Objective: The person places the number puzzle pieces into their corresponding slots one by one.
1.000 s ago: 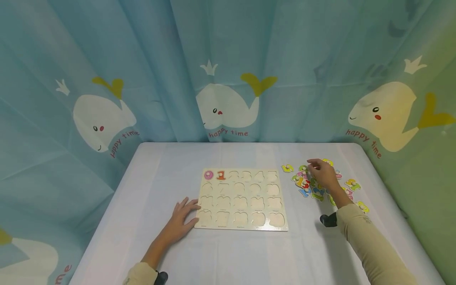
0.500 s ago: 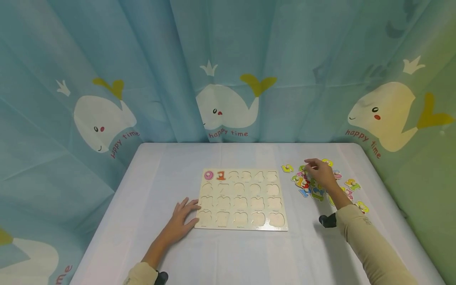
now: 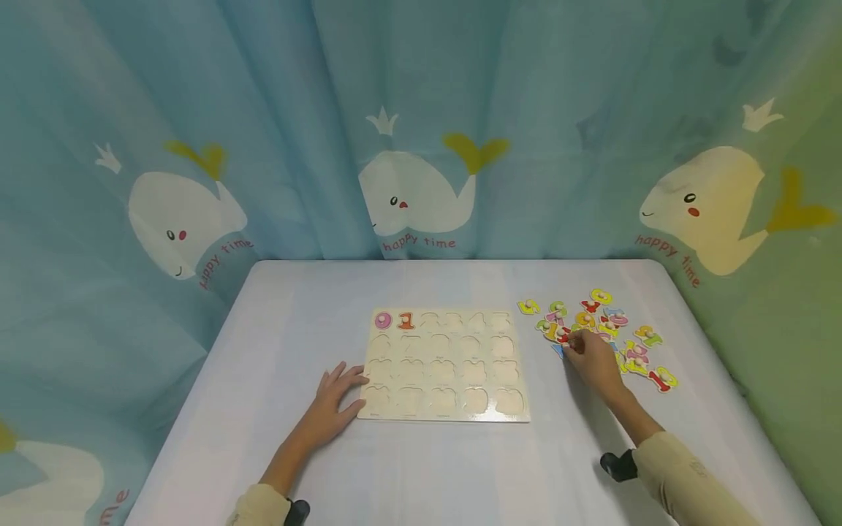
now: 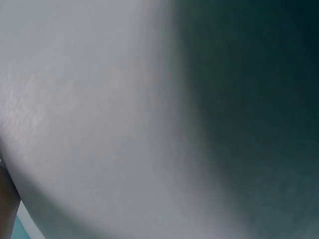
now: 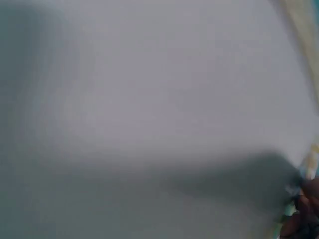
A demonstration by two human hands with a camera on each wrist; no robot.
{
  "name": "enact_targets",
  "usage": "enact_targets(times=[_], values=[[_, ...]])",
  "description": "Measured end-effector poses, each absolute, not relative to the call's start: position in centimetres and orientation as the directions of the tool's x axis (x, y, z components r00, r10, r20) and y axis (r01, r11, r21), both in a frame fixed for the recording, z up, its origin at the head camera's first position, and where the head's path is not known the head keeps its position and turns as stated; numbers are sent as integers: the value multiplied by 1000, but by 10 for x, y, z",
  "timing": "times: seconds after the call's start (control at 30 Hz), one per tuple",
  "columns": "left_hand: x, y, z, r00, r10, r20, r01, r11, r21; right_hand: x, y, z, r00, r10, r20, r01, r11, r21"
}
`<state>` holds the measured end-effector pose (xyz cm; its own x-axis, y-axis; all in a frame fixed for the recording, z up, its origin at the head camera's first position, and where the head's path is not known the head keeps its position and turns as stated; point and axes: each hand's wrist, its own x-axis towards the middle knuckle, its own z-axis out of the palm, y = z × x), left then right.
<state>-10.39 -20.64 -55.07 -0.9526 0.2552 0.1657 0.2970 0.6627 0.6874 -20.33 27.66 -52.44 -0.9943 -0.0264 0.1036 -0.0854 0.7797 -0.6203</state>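
Note:
A pale wooden number puzzle board [image 3: 447,418] lies flat on the table. A pink 0 piece [image 3: 383,320] and an orange 1 piece [image 3: 406,321] sit at the left of its top row; its other recesses are bare. My left hand [image 3: 334,398] rests against the board's left edge with spread, fairly straight fingers. At the near left side of a heap of knobbed number pieces [image 3: 612,320], my right hand [image 3: 594,363] has its fingertips drawn together, touching or just over a red piece [image 3: 563,336]. Whether they pinch anything is hidden. The right wrist view shows only blurred fingers [image 5: 304,211].
Several number pieces lie loose around the heap, among them a yellow 5 [image 3: 528,307] at its left and a red and yellow 10 [image 3: 662,379] at its near right. White cloth covers the table [image 3: 421,475]. A whale-print curtain [image 3: 289,183] hangs behind.
My right hand has moved from over the back of the heap toward its near left side, and its fingertips have drawn together. The left hand and the board look unchanged.

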Motion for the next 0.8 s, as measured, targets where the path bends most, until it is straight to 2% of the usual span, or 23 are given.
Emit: enact_targets(times=[0.1, 0.2, 0.37, 0.57, 0.8], values=[[-105, -209, -549, -953, 237, 190, 301, 657, 691, -199, 266, -532, -979, -27, 201, -143, 796, -589], [-105, -210, -549, -952, 252, 175, 302, 662, 686, -201, 262, -536, -971, 7, 239, -135, 811, -570], [-106, -209, -550, -953, 261, 156, 295, 670, 681, -201, 260, -536, -977, 24, 211, -103, 816, -569], [-106, -209, -549, -952, 261, 160, 297, 664, 686, -199, 252, -535, -989, -36, 146, -119, 785, -607], [-105, -208, -550, -949, 263, 173, 308, 663, 683, -204, 232, -529, -984, -120, 132, -178, 740, -648]])
